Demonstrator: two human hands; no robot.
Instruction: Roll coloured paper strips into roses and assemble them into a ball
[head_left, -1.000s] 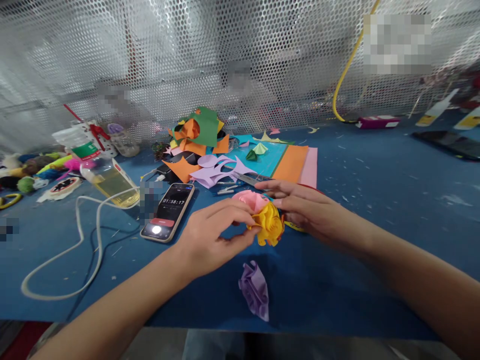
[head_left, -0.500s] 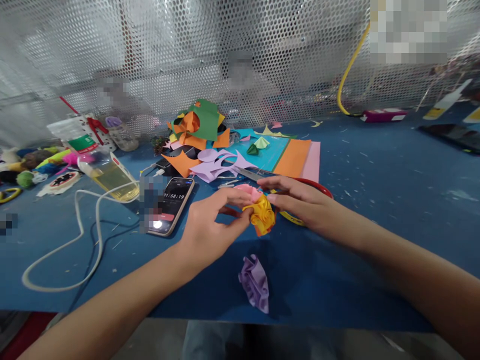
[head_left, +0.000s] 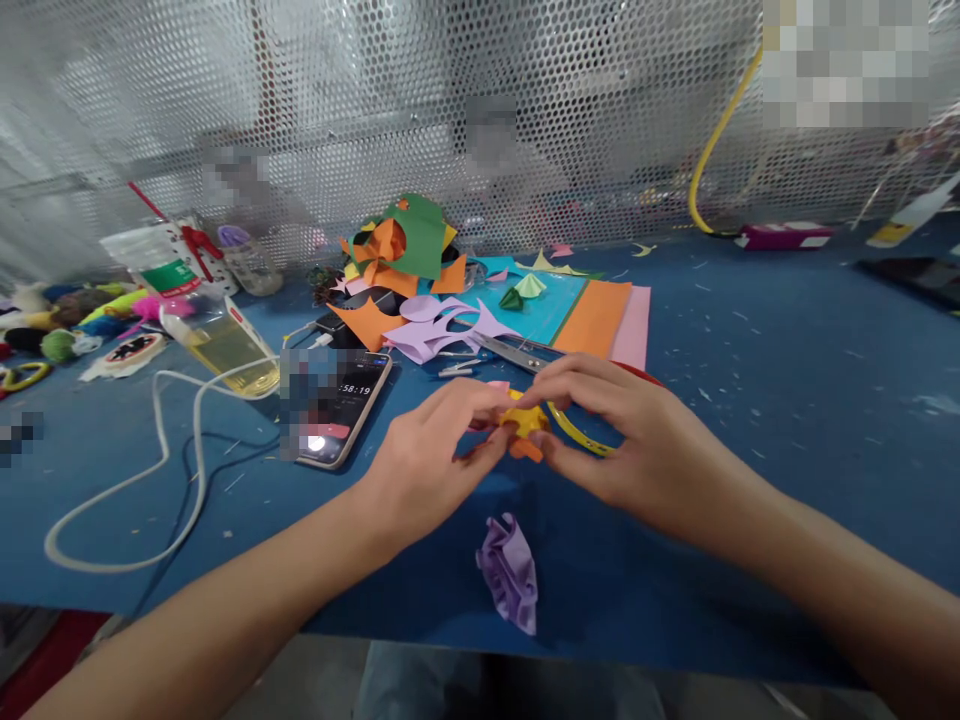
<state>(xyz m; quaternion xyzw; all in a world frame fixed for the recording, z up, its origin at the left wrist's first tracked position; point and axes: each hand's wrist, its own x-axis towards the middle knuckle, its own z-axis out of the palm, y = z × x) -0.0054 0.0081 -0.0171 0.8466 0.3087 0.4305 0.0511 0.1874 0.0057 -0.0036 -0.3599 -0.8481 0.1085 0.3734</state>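
Observation:
Between my hands, above the table, is a crinkled yellow paper flower (head_left: 529, 420) with an orange piece under it. A bit of pink paper (head_left: 498, 385) shows behind my left fingertips. My left hand (head_left: 442, 450) pinches the flower from the left, thumb in front. On the other side, my right hand (head_left: 622, 425) grips it with thumb and fingertips, partly hiding it. A folded purple paper piece (head_left: 510, 572) lies nearer the table's front edge. Just behind my right hand rest scissors (head_left: 581, 432) with red and yellow handles, their blades pointing away to the left.
A phone (head_left: 352, 410) lies left of my hands, with a looped white cable (head_left: 199, 470) and a bottle of yellowish liquid (head_left: 236, 360). Behind are lilac paper scraps (head_left: 427, 330), orange sheets (head_left: 592, 315), a green paper (head_left: 420, 235) and a perforated metal screen (head_left: 600, 130).
My right hand has closed in, its thumb and fingertips now on the yellow flower. The flower has turned, so its swirled face no longer shows. The view has shifted slightly.

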